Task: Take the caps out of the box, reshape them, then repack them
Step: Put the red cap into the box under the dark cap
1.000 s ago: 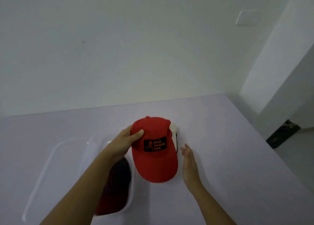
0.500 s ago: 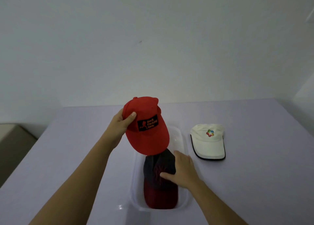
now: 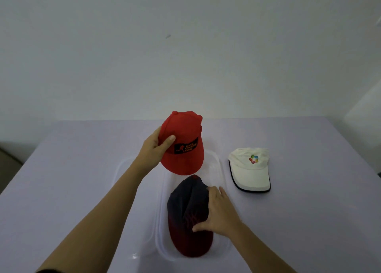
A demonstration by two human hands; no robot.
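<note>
While the right hand [image 3: 220, 213] lies nearest, its grip is clamped on the dark cap [image 3: 185, 211], thumb on the front panel and fingers over the crown's right side. That cap sits inside the clear box [image 3: 162, 250] on the lilac surface [image 3: 72, 180]. Farther out, right of the box and apart from it, a white cap [image 3: 249, 169] rests brim toward the camera. Beyond, the left hand [image 3: 151, 153] holds the red cap [image 3: 183, 155] above the box's far end, grip clamped on its crown.
</note>
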